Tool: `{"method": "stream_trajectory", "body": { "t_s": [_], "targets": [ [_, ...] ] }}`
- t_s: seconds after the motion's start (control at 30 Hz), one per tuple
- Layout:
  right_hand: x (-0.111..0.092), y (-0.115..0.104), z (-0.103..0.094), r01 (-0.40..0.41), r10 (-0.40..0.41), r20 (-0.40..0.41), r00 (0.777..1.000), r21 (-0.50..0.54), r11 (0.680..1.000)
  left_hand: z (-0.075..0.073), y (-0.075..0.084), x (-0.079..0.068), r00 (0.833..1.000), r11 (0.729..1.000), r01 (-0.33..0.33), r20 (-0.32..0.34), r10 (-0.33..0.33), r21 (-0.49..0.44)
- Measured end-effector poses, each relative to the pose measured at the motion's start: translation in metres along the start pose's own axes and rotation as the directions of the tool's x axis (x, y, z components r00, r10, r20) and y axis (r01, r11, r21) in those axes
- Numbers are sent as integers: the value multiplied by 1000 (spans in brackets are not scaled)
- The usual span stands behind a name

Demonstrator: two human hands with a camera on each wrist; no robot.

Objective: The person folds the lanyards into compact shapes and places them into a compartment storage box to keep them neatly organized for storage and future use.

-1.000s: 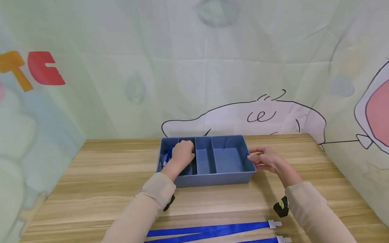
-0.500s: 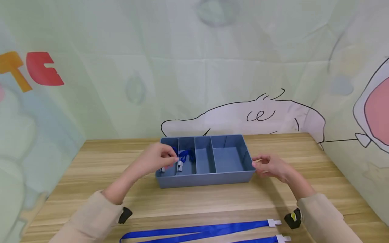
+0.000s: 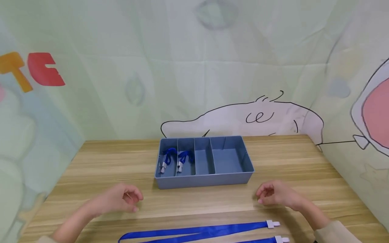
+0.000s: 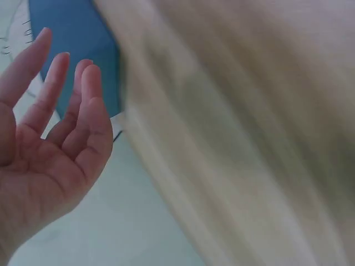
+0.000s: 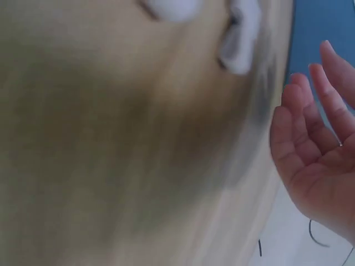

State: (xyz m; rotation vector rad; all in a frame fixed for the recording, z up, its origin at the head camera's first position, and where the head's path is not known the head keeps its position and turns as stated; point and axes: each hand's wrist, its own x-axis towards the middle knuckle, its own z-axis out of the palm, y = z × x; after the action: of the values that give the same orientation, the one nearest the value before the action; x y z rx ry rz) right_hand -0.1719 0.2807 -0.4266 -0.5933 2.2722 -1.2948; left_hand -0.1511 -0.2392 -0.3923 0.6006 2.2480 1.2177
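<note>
A blue-grey divided box (image 3: 203, 180) stands at the back of the table. One folded blue lanyard (image 3: 168, 157) with a white clip lies in its leftmost compartment, and a second folded lanyard (image 3: 184, 158) lies in the compartment beside it. My left hand (image 3: 117, 199) hovers left of and in front of the box, loosely curled around nothing. To the right, my right hand (image 3: 279, 194) is likewise relaxed and holds nothing; the right wrist view shows its bent fingers (image 5: 285, 133). Along the near edge, a long blue lanyard (image 3: 194, 231) lies stretched out, nearest to both hands.
Another blue lanyard (image 3: 264, 240) is partly cut off at the bottom of the head view, its white clip pointing right. The wooden table (image 3: 106, 162) backs onto a printed cloth (image 3: 121, 67) that also rises along both sides.
My left hand came out of the box's second compartment, where a folded lanyard now shows, and drew back toward me. My right hand left the box's right end and also moved nearer.
</note>
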Motion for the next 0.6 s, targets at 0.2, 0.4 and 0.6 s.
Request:
{"method": "stream_trajectory", "body": {
  "t_s": [0.2,0.4,0.6],
  "targets": [
    [-1,4,16,109,-108,97,989,-9,994,21,-24,5,994,994,-109,30,108,22],
    [4,2,31,150,-147,168,975,-6,989,39,-25,12,979,980,-193,74,190,40],
    [2,1,34,185,-177,175,968,-29,982,44,-22,9,989,982,-142,56,136,124]
  ]
}}
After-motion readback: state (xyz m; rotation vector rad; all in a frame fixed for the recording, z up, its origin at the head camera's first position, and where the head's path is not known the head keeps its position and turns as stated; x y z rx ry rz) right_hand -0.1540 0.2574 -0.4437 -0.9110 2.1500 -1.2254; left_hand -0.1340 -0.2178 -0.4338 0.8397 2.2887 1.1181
